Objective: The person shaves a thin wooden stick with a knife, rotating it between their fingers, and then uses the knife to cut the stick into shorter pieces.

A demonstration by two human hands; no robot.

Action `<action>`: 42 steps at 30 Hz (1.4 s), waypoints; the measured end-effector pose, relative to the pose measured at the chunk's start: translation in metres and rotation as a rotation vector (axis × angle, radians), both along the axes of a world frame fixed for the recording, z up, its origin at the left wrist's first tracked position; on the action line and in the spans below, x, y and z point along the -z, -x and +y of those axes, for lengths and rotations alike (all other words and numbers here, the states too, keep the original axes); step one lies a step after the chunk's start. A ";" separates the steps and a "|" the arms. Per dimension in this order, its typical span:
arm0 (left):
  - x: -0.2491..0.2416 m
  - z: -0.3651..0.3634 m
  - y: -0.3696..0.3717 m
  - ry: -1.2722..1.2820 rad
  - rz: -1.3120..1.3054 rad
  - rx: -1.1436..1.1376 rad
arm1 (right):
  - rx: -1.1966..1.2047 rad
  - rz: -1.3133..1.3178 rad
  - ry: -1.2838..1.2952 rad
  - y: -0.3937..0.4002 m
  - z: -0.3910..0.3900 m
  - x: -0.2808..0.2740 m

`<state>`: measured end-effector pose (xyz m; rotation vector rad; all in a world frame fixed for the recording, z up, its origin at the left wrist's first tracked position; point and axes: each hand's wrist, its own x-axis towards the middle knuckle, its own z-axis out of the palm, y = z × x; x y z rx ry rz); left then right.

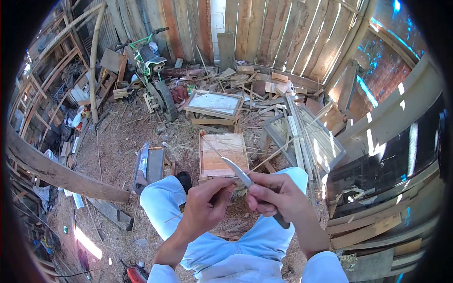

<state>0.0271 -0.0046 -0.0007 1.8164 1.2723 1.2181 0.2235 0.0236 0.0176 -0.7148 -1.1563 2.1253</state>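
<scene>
My right hand (276, 194) is closed round the dark handle of a knife (239, 173), whose bare blade points up and to the left between my hands. My left hand (207, 203) is closed in a pinch just left of the blade. A thin strip (173, 217) slants down to the left beside that hand and seems to be held in its fingers. Both hands are above my lap, over light trousers (163, 203). Past them on the ground lies a slatted wooden crate (223, 150).
A machete (141, 165) lies on a dark board at the left. Farther off are a framed panel (213, 103), a green bicycle (150, 61), scrap wood (278, 87) and a mesh frame (325, 137). A beam (66, 172) juts in from the left.
</scene>
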 end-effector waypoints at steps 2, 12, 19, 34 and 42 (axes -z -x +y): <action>0.001 -0.002 0.002 0.006 -0.012 -0.015 | 0.001 -0.003 0.000 -0.002 0.000 -0.002; -0.005 -0.017 0.006 0.023 0.068 -0.064 | 0.328 -0.127 -0.096 -0.023 0.011 -0.018; 0.005 -0.008 0.002 -0.160 0.042 -0.051 | 0.063 -0.038 0.032 -0.009 0.004 -0.005; -0.003 -0.012 0.011 0.052 0.114 -0.103 | 0.130 -0.086 -0.033 -0.002 0.003 -0.004; 0.004 -0.011 0.018 -0.029 0.096 -0.094 | 0.202 -0.034 0.035 -0.016 0.012 -0.011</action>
